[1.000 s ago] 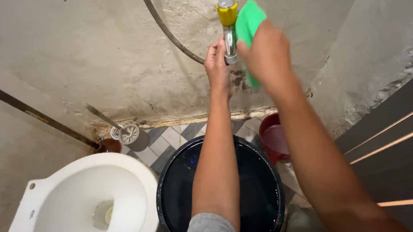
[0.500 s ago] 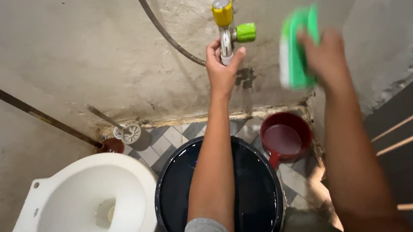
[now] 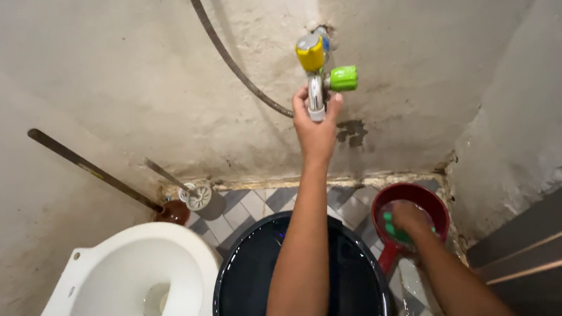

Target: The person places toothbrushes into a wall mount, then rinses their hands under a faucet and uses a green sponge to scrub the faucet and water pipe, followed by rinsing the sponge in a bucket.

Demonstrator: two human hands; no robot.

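We see a metal wall tap point(image 3: 316, 92), fitted with a yellow cap and a green side knob point(image 3: 343, 78), projecting from the stained plaster wall point(image 3: 129, 76). Our left hand point(image 3: 316, 127) reaches up and closes its fingers around the spout, likely to steady it. Well below and to the right, our right hand point(image 3: 411, 219) grips a green scrubbing pad point(image 3: 392, 230) and presses it into the water of a red dipper point(image 3: 441, 215) on the tiled floor, seemingly to wet it. A black water-filled bucket point(image 3: 236, 288) sits beneath the left forearm; a white toilet bowl point(image 3: 108, 276), brush point(image 3: 196, 196) and plunger point(image 3: 171, 212) lie to its left.
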